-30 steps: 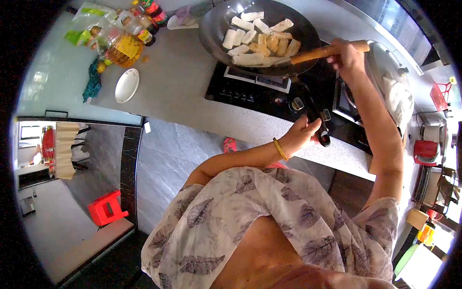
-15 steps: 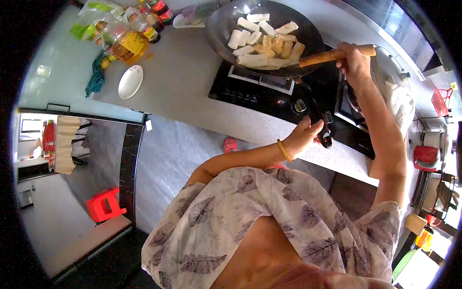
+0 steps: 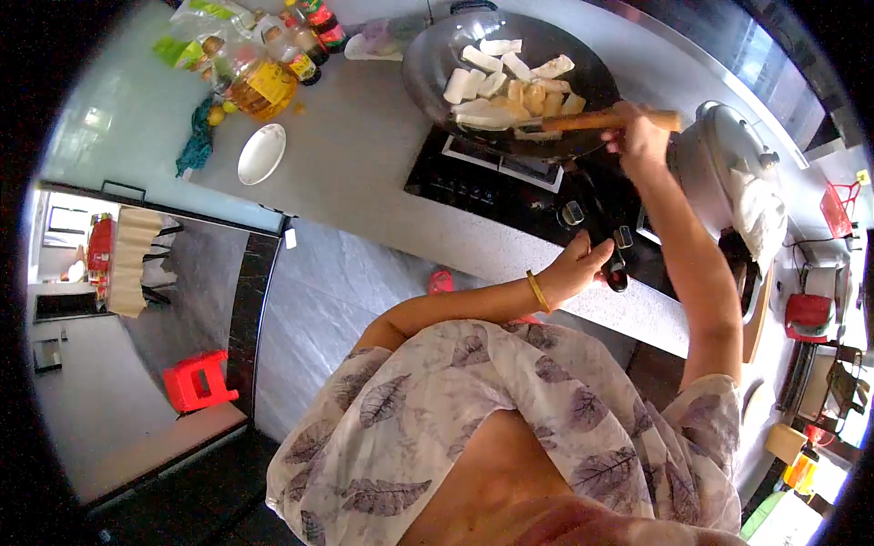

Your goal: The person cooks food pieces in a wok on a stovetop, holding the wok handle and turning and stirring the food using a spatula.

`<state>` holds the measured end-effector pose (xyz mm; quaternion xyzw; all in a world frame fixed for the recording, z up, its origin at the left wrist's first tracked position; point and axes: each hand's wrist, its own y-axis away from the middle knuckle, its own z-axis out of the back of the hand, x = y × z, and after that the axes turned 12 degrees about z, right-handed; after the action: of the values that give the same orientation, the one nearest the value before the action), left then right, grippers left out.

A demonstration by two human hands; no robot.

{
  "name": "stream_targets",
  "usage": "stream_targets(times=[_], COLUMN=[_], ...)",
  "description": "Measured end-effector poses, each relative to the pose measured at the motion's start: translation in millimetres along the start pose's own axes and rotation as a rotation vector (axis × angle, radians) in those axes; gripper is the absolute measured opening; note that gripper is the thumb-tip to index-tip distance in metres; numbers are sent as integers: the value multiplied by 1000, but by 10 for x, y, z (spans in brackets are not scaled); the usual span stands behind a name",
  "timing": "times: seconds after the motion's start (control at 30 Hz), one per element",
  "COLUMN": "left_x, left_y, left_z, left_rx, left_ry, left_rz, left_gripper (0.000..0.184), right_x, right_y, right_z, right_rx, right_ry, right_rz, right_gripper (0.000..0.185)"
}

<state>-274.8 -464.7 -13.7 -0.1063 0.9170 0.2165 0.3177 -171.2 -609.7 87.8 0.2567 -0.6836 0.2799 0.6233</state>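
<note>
A dark wok [image 3: 587,77] sits on the black gas hob [image 3: 455,173]. In its bowl lie several pale, thick-cut oblong food pieces [image 3: 492,85], a few of them yellowish-brown. My left hand [image 3: 575,271] is closed around the end of the wok's black handle [image 3: 594,205], below the hob knob. With my right hand [image 3: 640,141] I grip a wooden-handled spatula [image 3: 578,120], its handle lying across the wok's near right side. The spatula's far end is among the food and hard to make out.
An oval white dish [image 3: 261,155] rests on the counter to the left. Behind it stand an oil bottle [image 3: 264,88] and several sauce bottles. A large lidded pot [image 3: 719,155] with a white cloth [image 3: 757,214] is at the right. A red stool [image 3: 200,382] stands lower left.
My right hand and the spatula have shifted left and slightly down, deeper over the wok. Several food pieces have moved. My left hand stays on the handle; the view has shifted slightly.
</note>
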Motion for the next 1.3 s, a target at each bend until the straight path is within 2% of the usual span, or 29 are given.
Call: stream_targets(times=[0.1,0.23,0.37,0.5,0.6,0.63,0.73,0.83,1.03,1.17,1.23,1.3], left_x=[-44,21,-48,-154,-99,-104,-108,-150,-173,-177,-135,-40], left_y=[0,-90,-26,89,11,28,43,88,135,221,264,254], left_z=[1,57,2,-136,-39,-82,-82,-120,33,143,242,416], left_rx=[67,54,9,-61,40,-15,-73,-69,102,24,-63,-102], left_ry=[-21,-38,-85,-60,-66,-24,-43,76,94,42,78,81], left_rz=[-25,-37,0,7,5,7,32,75,192,267,308,324], left_gripper=[31,26,28,29,28,26,26,25,38,50,50,52], right_x=[-74,75,-157,-253,-303,-312,-324,-304,-146,-240,-205,-79], right_y=[109,122,89,-5,-39,-62,-86,-91,67,-33,-78,-106], right_z=[-92,-60,-205,-64,74,96,153,191,271,460,599,667], right_rx=[37,77,-9,89,149,171,161,165,176,212,298,288], right_ry=[-56,6,-104,-153,-278,-305,-377,-423,-454,-503,-481,-373], right_rz=[-8,15,10,-69,-179,-219,-306,-323,-220,-115,-40,50], right_gripper=[19,18,20,21,21,21,23,24,20,20,20,20])
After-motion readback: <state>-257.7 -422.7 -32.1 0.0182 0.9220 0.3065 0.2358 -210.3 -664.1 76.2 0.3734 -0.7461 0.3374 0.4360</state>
